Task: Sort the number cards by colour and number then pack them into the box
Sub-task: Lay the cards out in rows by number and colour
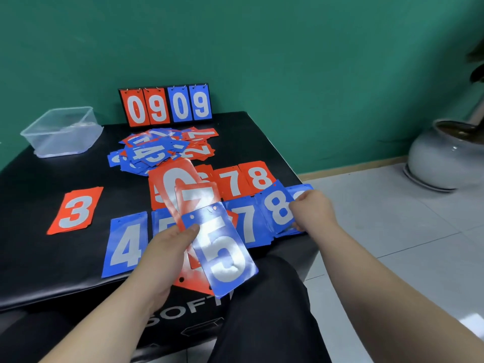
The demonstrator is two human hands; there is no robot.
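I take the job as under halfway; the black table carries two started rows, but nothing is packed. The clear box sits at the far left corner, well apart from the rows and, as far as I can see through its walls, holding no cards; a flip scoreboard stands against the wall behind. Just in front of it a loose heap of mixed red and blue cards still waits to be sorted.

Sorted so far: a red 3 pile alone on the left, then a red 7 pile and a red 8 pile; nearer me a blue 4 pile, a blue 7 pile, and more piles partly hidden by the held cards.

The left hand grips a fan of cards, thumb on top: a blue 5 card in front, a red 7 card behind it, and a red card whose digit I cannot tell for sure. The right hand pinches a blue 8 card, tilted over the right end of the blue row.

That end lies just beside the table's right edge, so I would set cards down gently there; the near edge runs close under the blue 4 pile. The open room is on the left, between the red 3 pile and the box.
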